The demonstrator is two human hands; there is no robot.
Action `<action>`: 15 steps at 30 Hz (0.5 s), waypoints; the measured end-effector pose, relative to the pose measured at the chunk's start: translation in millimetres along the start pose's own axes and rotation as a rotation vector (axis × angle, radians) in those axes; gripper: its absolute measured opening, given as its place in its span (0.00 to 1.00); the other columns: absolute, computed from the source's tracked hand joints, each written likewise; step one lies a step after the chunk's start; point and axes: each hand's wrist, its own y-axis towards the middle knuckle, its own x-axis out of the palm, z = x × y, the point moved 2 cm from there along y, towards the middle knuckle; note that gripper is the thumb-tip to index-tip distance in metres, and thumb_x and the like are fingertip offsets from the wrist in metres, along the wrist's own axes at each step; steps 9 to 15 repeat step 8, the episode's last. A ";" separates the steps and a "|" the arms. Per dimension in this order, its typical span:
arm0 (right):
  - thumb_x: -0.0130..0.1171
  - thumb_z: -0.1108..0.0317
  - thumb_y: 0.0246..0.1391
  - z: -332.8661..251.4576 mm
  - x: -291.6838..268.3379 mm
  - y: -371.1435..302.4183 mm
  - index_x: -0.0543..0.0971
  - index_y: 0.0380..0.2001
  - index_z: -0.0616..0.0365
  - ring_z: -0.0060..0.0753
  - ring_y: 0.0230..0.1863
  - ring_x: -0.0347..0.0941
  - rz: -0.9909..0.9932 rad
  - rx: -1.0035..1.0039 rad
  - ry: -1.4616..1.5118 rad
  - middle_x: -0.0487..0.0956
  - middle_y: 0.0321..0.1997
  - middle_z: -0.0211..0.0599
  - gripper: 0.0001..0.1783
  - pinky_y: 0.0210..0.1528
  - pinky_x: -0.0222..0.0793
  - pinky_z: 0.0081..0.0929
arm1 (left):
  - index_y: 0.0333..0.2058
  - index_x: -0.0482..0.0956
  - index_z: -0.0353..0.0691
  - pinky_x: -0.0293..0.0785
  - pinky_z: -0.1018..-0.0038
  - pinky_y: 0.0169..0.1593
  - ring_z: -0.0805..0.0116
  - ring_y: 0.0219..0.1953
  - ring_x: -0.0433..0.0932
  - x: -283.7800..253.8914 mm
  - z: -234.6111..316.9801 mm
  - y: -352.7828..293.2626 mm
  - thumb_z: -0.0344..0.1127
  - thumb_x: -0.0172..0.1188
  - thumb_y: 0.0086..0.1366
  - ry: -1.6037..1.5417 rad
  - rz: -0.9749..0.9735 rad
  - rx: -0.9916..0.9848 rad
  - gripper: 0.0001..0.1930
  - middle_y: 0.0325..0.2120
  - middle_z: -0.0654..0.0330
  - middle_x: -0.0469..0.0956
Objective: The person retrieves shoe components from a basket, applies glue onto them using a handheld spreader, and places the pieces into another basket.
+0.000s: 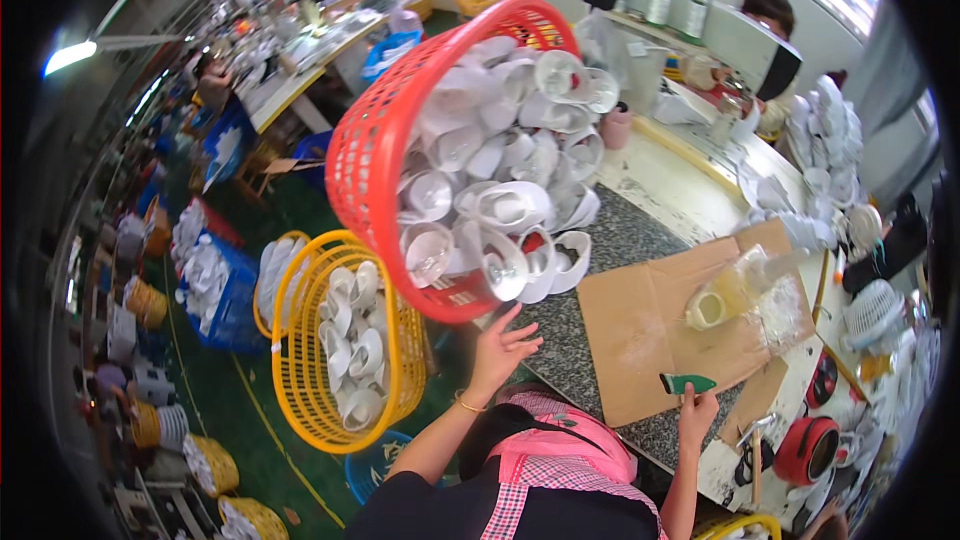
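My left hand [505,348] is open with its fingers spread, just below the rim of a red plastic basket [365,155]. The basket is tipped toward the table, and white shoe uppers [470,155] fill it; a few lie at its lower lip on the speckled grey tabletop [560,345]. Pinched in my right hand [697,410] is a small flat green tool [687,383] with a pointed end; its exact kind I cannot tell. It is over the near edge of a brown cardboard sheet [640,340]. A clear container of yellowish liquid [728,298] lies on the cardboard.
A yellow basket [290,380] of white shoe pieces stands at my left, with a blue crate [235,290] beyond. A red round container [806,450] and a hammer [757,440] lie at the right. Co-workers sit at the far tables and across the bench.
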 end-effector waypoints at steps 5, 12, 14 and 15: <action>0.60 0.71 0.55 19.3 -11.9 -2.1 0.77 0.34 0.65 0.27 0.19 0.63 0.082 0.141 0.126 0.74 0.20 0.41 0.07 0.24 0.58 0.30 | 0.67 0.50 0.37 0.82 0.70 0.43 0.57 0.41 0.83 54.6 9.6 40.0 0.16 0.68 0.49 0.062 -0.140 -0.096 0.49 0.46 0.39 0.76; 0.60 0.68 0.58 14.4 -19.7 16.7 0.78 0.34 0.62 0.24 0.20 0.60 0.118 0.038 0.040 0.75 0.22 0.32 0.08 0.24 0.57 0.27 | 0.68 0.50 0.38 0.81 0.69 0.42 0.56 0.38 0.84 75.1 -6.7 82.3 0.23 0.73 0.48 0.251 -0.202 -0.057 0.51 0.44 0.40 0.78; 0.60 0.68 0.58 14.4 -19.7 16.7 0.78 0.34 0.62 0.24 0.20 0.60 0.118 0.038 0.040 0.75 0.22 0.32 0.08 0.24 0.57 0.27 | 0.68 0.50 0.38 0.81 0.69 0.42 0.56 0.38 0.84 75.1 -6.7 82.3 0.23 0.73 0.48 0.251 -0.202 -0.057 0.51 0.44 0.40 0.78; 0.60 0.68 0.58 14.4 -19.7 16.7 0.78 0.34 0.62 0.24 0.20 0.60 0.118 0.038 0.040 0.75 0.22 0.32 0.08 0.24 0.57 0.27 | 0.68 0.50 0.38 0.81 0.69 0.42 0.56 0.38 0.84 75.1 -6.7 82.3 0.23 0.73 0.48 0.251 -0.202 -0.057 0.51 0.44 0.40 0.78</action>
